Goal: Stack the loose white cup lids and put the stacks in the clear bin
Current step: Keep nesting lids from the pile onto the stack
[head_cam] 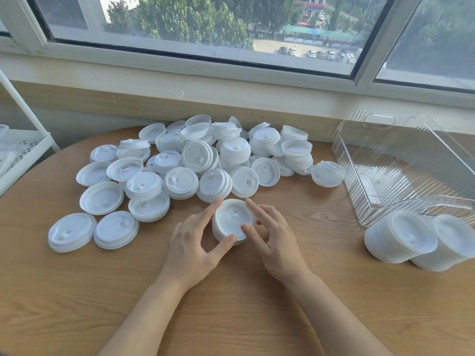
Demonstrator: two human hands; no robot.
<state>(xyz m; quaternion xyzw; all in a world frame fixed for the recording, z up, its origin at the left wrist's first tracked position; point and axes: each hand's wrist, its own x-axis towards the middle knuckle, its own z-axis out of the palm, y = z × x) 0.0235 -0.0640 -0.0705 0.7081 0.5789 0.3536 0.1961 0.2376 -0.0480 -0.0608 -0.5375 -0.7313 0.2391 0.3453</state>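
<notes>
A short stack of white cup lids [232, 219] stands on the round wooden table [231, 304], just in front of me. My left hand [190, 242] holds its left side between forefinger and thumb. My right hand [277, 240] holds the right rim, thumb on the top lid and forefinger along the edge. Behind the stack lies a wide heap of loose white lids [195, 160], some nested, some upside down. The clear ribbed bin [401, 160] sits at the right. Two taller lid stacks [401, 237] [452, 242] lean on the table in front of the bin.
A white metal rack [23, 150] stands off the table's left edge. A window sill and wall run close behind the heap and the bin. Bare wood lies between my arms and the table's near edge.
</notes>
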